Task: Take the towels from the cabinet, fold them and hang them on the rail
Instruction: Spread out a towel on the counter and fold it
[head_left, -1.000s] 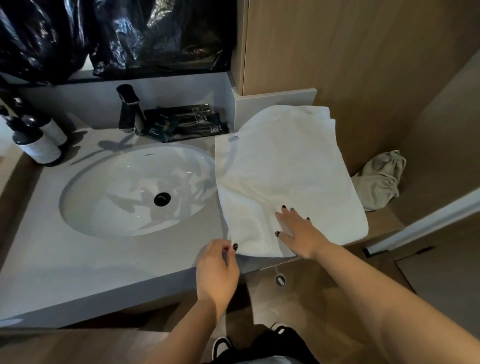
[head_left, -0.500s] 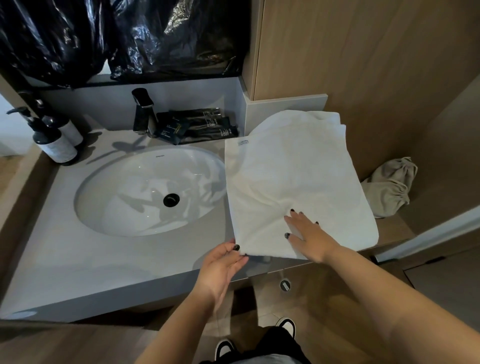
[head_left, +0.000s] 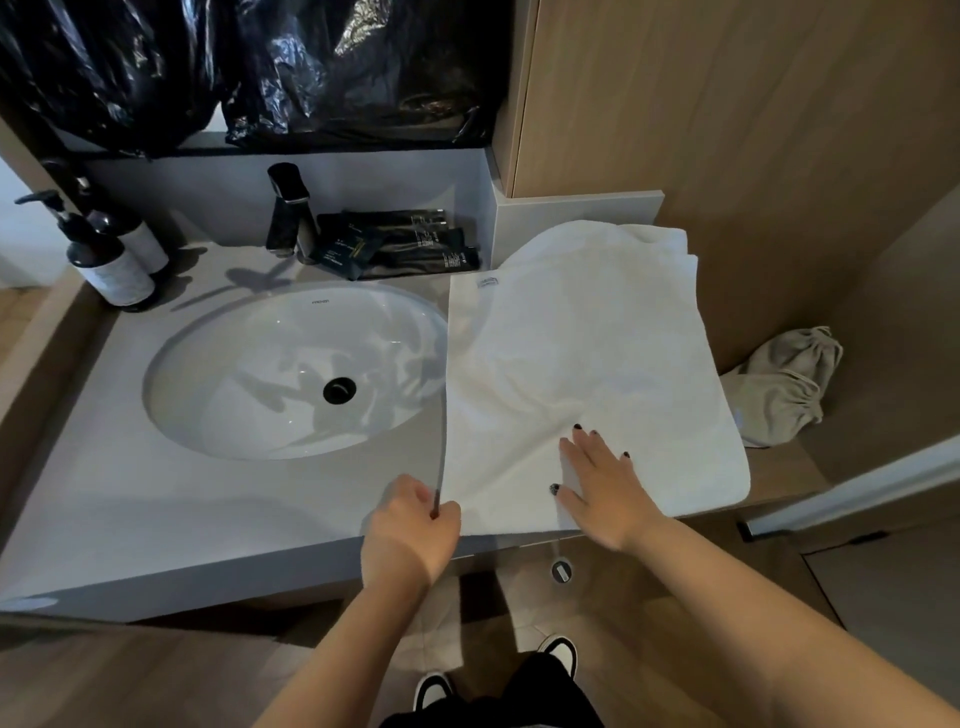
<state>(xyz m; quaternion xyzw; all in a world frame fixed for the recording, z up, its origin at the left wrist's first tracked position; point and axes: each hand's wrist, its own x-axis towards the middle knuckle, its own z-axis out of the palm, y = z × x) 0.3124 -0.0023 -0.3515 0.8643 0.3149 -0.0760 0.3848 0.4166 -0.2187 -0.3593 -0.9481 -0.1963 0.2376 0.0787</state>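
Note:
A white towel (head_left: 587, 358) lies spread flat on the grey counter (head_left: 156, 499), right of the sink, with a small label at its far left corner. My left hand (head_left: 410, 525) pinches the towel's near left corner at the counter's front edge and lifts that edge slightly. My right hand (head_left: 605, 483) lies flat on the towel's near part, fingers spread and straight, pressing it down. No rail or cabinet interior is in view.
An oval white sink (head_left: 296, 369) with a black drain sits left of the towel, and a black faucet (head_left: 288, 213) behind it. Dark pump bottles (head_left: 111, 260) stand far left. Black sachets (head_left: 400, 244) lie by the back wall. A beige drawstring bag (head_left: 779, 384) sits on the right.
My left hand moved from beside the towel onto its near left corner and took hold of it. My right hand stayed flat on the towel.

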